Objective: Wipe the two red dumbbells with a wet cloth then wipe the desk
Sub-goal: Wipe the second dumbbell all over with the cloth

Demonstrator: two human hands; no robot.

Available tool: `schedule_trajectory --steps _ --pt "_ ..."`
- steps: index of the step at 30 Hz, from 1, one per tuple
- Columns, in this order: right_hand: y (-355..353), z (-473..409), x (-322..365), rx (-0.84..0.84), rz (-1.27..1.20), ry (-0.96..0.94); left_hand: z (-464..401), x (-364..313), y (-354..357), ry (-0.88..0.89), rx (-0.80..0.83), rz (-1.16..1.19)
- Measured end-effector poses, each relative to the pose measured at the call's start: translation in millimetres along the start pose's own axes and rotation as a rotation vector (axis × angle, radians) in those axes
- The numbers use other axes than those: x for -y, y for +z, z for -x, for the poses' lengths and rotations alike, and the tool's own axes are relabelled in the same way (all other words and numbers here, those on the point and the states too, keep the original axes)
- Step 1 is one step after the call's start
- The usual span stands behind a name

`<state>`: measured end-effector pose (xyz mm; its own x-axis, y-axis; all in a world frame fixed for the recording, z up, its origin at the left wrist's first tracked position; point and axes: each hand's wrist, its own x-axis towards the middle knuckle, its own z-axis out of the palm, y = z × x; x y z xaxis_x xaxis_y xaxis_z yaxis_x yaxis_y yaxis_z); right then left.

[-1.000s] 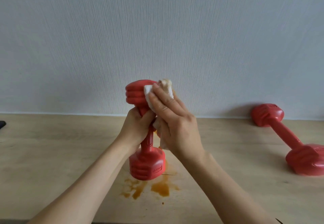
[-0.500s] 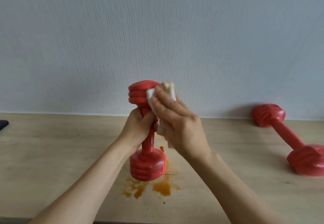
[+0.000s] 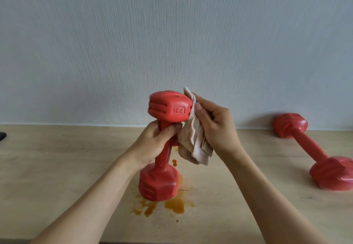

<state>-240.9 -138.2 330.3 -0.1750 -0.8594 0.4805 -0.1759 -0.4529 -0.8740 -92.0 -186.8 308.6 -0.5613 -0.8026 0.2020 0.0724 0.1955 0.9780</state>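
A red dumbbell (image 3: 164, 148) marked "1KG" is held upright above the middle of a wooden desk (image 3: 57, 167), its long axis near vertical and leaning slightly, the upper head toward 12 o'clock, the lower head toward 6 o'clock and hanging over the desk. The left hand (image 3: 154, 144) reaches in from 7 o'clock, fingers and thumb curled tight round the handle just under the upper head. The right hand (image 3: 215, 129) comes in from 5 o'clock, at 3 o'clock of the dumbbell, pinching a crumpled pale cloth (image 3: 194, 142) between thumb and curled fingers; the thumb presses the cloth's top edge against the right side of the upper head, while the rest of the cloth hangs loose beside the handle, hiding part of it. Both forearms are bare. On the desk beneath and toward 6 o'clock of the lower head lies an orange-brown spill (image 3: 172, 205), partly covered by that head, with a small drop (image 3: 174, 162) beside the handle. Well apart, at 3 o'clock, a second dumbbell (image 3: 313, 150) lies on its side on the desk, its long axis running from 11 o'clock near the wall (image 3: 172, 33) to 5 o'clock at the frame's edge. A dark object (image 3: 2, 135) shows at the far 9 o'clock edge, too cropped to identify.
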Motion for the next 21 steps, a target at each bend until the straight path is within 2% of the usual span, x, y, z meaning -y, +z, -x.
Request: schedule_trajectory --steps 2,5,9,14,18,21 --pt "1.4 2.5 0.5 -0.043 0.014 -0.003 -1.3 0.6 -4.0 -0.037 -0.053 -0.015" --pt "10.6 10.2 1.9 -0.104 0.13 -0.041 -2.7 -1.4 -9.9 -0.022 -0.215 -0.037" --pt "32.2 21.2 -3.9 -0.143 0.459 -0.342 -2.5 -1.7 -13.0 -0.007 -0.33 -0.12" --pt "43.3 10.7 4.5 -0.325 0.826 -0.632 1.0 -3.4 -5.7 0.032 -0.331 -0.255" --pt "43.8 7.1 9.9 -0.328 0.823 -0.614 -1.8 0.6 -1.3 0.066 -0.39 -0.328" --pt "36.6 7.5 2.6 -0.28 0.654 -0.481 -2.1 3.8 -0.1 0.044 -0.383 -0.274"
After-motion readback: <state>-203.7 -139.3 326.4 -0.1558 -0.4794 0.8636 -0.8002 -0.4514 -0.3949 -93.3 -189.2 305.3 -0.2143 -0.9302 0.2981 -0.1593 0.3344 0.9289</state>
